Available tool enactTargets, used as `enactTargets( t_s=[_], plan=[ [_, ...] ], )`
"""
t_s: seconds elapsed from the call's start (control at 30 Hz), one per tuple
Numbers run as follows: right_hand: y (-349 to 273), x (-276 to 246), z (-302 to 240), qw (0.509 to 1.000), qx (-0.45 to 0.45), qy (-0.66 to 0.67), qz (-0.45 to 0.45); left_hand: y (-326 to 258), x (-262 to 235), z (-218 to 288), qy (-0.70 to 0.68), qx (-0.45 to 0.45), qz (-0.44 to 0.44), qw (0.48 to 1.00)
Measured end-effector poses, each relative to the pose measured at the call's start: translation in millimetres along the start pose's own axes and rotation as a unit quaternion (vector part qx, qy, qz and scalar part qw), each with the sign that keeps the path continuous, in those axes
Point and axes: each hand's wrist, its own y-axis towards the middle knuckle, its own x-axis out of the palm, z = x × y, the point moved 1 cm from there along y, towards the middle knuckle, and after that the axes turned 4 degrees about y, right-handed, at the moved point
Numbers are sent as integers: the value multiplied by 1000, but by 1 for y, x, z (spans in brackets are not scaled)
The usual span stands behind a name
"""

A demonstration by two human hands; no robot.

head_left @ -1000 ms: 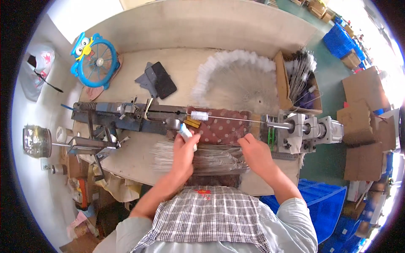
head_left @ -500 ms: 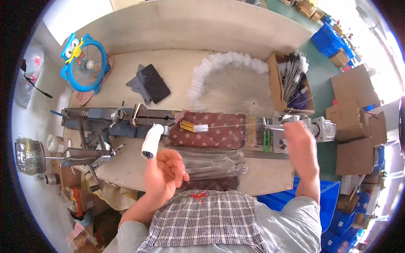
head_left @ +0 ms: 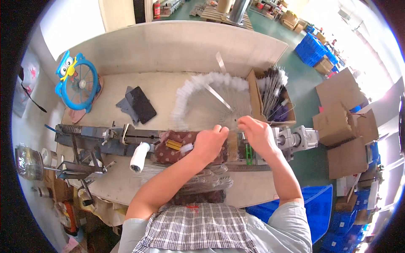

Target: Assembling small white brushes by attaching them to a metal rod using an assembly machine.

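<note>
My left hand [head_left: 212, 144] reaches over the polka-dot brown cloth [head_left: 168, 155] with its fingertips drawn together. What they pinch, if anything, is too small to make out. Just right of it, my right hand [head_left: 258, 137] is bent beside the machine's right end, thumb and fingers closed; their contents are also unclear. A small brush with white bristles [head_left: 186, 148] lies on the cloth next to a yellow block [head_left: 173, 145]. My left forearm crosses a bundle of thin wires [head_left: 211, 179]. A white-wrapped handle [head_left: 139, 157] sticks out at the left.
White-tufted wire brushes [head_left: 198, 86] fan out behind the hands. Pale narrow strips [head_left: 218, 97] show above them. A cardboard box [head_left: 256, 95] holds more wire brushes. A metal machine [head_left: 297, 138] stands at right. A blue fan [head_left: 82, 86] and dark phone-like slab [head_left: 141, 105] lie left.
My left hand has moved right and forward from beside the white-wrapped handle. My right hand has shifted left, away from the machine's right end. Pale strips now show above the brushes; the view has shifted.
</note>
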Motion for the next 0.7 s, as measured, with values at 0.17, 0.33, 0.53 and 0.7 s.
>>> enactTargets(
  t_s=[0.17, 0.33, 0.53, 0.7],
  plan=[
    [2, 1, -4, 993, 15, 34, -111, 28, 24, -38, 175, 37, -16, 984],
    [22, 16, -35, 983, -133, 32, -119, -12, -19, -18, 56, 78, 97, 991],
    [49, 102, -80, 956, -246, 119, -105, -111, -73, -19, -97, -173, 61, 978],
    [51, 134, -103, 966, -230, 71, -96, -167, -102, -54, -382, -415, 133, 815]
  ],
)
